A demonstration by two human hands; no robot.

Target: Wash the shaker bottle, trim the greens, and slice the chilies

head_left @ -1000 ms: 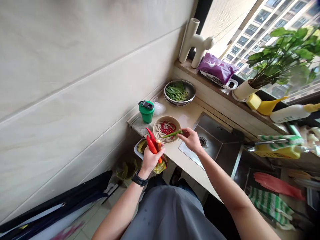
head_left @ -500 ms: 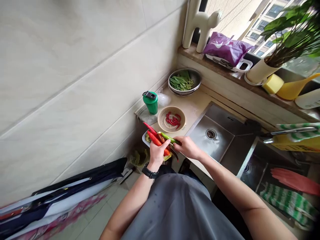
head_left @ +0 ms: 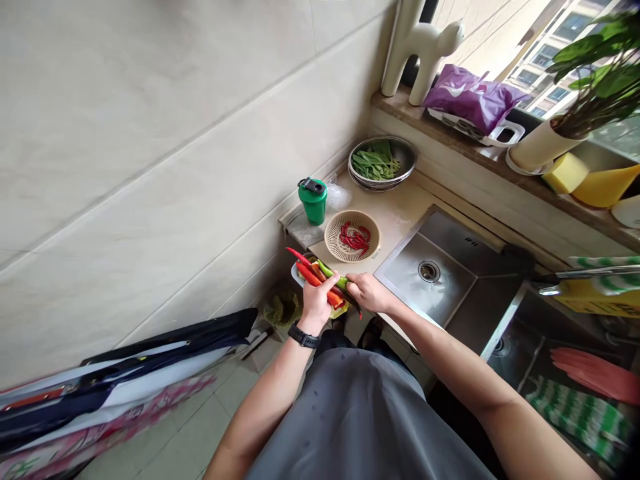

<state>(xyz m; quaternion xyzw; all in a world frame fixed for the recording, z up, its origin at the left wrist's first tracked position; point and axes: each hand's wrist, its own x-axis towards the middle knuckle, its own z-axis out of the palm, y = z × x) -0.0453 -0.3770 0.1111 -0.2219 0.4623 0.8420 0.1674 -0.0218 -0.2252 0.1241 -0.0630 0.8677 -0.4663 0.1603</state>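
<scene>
My left hand (head_left: pixel 317 308) is closed round a bunch of long red peppers (head_left: pixel 309 274), together with a green pepper (head_left: pixel 325 269) and a darker brownish one. My right hand (head_left: pixel 371 292) is closed on the stem end of the green pepper, close beside the left thumb; its fingertips are partly hidden. Under the bunch, a white container (head_left: pixel 297 272) shows only its edge. Just beyond the hands, a beige colander (head_left: pixel 328 235) holds small red chillies (head_left: pixel 356 239).
A green shaker cup (head_left: pixel 315 207) stands by the wall. Behind it, a metal bowl (head_left: pixel 410 158) contains leafy greens (head_left: pixel 375 162). To the right is a steel sink (head_left: pixel 447 267). A bin with a yellowish bag (head_left: pixel 281 308) sits below the counter, left of my hands.
The view has shifted slightly, so the counter items appear further right. Both hands remain at the peppers; the right fingers have closed in nearer the left thumb.
</scene>
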